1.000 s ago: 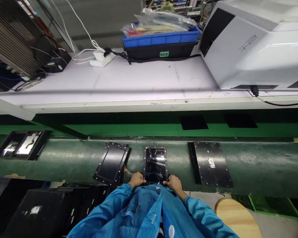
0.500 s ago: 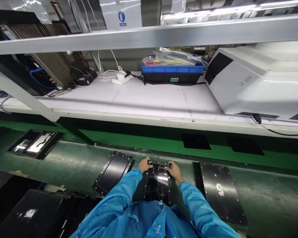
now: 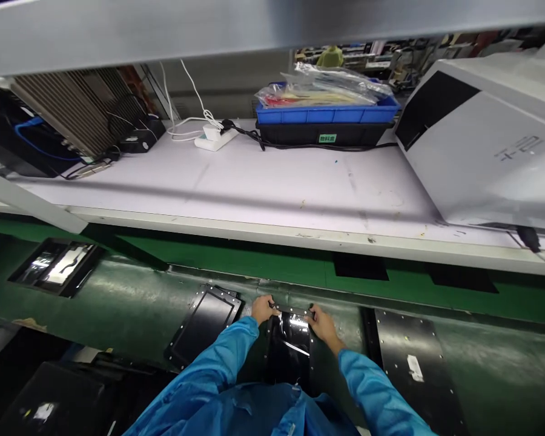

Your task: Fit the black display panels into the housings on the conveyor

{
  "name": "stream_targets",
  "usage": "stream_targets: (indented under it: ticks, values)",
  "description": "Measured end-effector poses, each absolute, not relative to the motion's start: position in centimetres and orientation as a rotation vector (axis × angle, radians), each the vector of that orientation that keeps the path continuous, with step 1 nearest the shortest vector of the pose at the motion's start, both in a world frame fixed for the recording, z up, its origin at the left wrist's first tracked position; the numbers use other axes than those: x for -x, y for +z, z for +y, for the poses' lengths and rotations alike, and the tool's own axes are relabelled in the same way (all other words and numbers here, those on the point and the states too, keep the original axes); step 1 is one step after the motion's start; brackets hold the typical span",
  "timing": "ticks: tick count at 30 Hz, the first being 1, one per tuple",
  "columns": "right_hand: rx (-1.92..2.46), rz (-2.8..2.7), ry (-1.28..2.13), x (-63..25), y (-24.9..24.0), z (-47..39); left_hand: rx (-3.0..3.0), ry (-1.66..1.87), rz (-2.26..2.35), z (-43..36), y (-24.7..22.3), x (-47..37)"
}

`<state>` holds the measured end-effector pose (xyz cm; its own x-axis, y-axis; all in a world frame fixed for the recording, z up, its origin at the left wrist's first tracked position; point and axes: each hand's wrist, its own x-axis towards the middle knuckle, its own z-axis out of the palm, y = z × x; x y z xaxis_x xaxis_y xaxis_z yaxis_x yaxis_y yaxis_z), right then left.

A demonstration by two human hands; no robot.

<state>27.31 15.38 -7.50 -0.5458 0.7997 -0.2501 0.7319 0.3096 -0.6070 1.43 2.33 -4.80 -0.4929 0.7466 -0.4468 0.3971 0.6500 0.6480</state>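
A glossy black panel with small white dots along its edges [image 3: 289, 348] lies on the green work surface in front of my body. My left hand [image 3: 263, 309] grips its far left corner, fingers curled over the edge. At the far right corner, my right hand [image 3: 322, 325] holds the same panel between thumb and fingers. To the left lies a black framed panel [image 3: 206, 324], slightly rotated, with another dark piece partly under it. A larger black plate with a white label [image 3: 418, 363] lies to the right.
A white shelf [image 3: 254, 188] runs above the far side, with a blue bin [image 3: 327, 114], a white machine [image 3: 495, 145] and a metal post [image 3: 36, 203]. A black frame [image 3: 57, 265] lies far left; dark panels [image 3: 49, 399] are stacked lower left.
The view has shifted closer to the shelf, and the bin and white machine look larger. Both hands remain on the far corners of the panel, which appears slightly lower in view.
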Motion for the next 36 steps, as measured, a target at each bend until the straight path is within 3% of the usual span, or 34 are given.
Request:
stream_targets:
  ticks: [6,21,26,31,36]
  values:
    - [1.312,-2.459,1.025,-27.3,-8.3,15.8,-0.792,0.659,2.106,3.0,-5.6,-1.2]
    - [1.559,-2.409,0.920,-25.7,-4.9,14.1,-0.905,0.570,2.407,0.8,-1.6,-3.7]
    - [1.546,-1.935,1.307,-30.2,-6.1,11.8,-1.054,0.656,2.783,-7.3,-0.2,-2.4]
    - [1.610,-1.421,1.584,-37.5,-10.4,5.6,-0.830,0.189,2.971,-18.5,-1.3,0.7]
    - [1.594,-1.358,1.635,-37.6,-10.1,-0.4,-1.008,0.051,2.889,-20.8,-1.5,1.2]
